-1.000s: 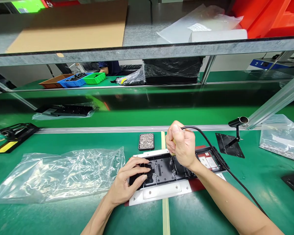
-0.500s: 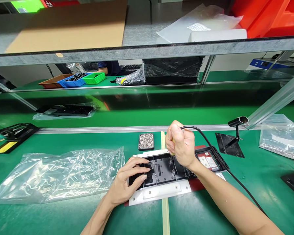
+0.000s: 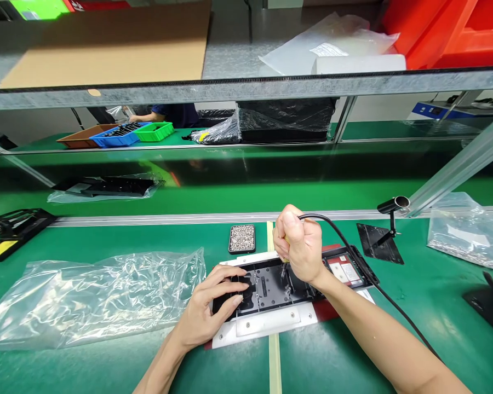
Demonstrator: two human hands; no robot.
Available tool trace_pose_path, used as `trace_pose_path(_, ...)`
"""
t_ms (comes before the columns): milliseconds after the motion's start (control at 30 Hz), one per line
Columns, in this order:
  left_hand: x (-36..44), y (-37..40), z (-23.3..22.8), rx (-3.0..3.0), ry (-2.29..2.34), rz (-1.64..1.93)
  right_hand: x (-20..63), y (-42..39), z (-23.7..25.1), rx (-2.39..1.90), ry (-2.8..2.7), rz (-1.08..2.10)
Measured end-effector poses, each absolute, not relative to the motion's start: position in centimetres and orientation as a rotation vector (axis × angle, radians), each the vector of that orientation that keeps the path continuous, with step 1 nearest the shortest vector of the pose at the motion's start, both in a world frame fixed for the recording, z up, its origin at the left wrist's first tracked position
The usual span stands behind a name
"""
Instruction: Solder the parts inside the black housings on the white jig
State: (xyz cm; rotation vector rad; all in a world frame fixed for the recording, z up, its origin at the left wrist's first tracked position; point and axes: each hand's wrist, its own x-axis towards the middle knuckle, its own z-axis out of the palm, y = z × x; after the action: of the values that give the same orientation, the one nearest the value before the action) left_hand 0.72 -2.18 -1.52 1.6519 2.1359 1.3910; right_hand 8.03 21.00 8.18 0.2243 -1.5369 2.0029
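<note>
Green matting covers the counter (image 3: 107, 372) near whose front edge a black plastic housing (image 3: 271, 284) sits in a white fixture (image 3: 267, 323). Left hand (image 3: 213, 309) presses its spread fingers on the housing's left end; right hand (image 3: 299, 246) fists around a corded screwdriver (image 3: 284, 268), tip down on the housing. Behind it, a small black tray (image 3: 242, 238) holds silver screws; a crumpled clear bag (image 3: 94, 295) lies left.

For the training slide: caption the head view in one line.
Left hand steadies a black panel in a white fixture while the right hand holds a corded screwdriver upright on it.
</note>
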Motion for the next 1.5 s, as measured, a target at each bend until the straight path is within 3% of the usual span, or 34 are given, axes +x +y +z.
trace_pose_path(1500, 0.86, -1.77, -0.97, 1.676, 2.118, 1.436, 8.18, 20.99, 8.28, 0.163, -1.529, 2.032)
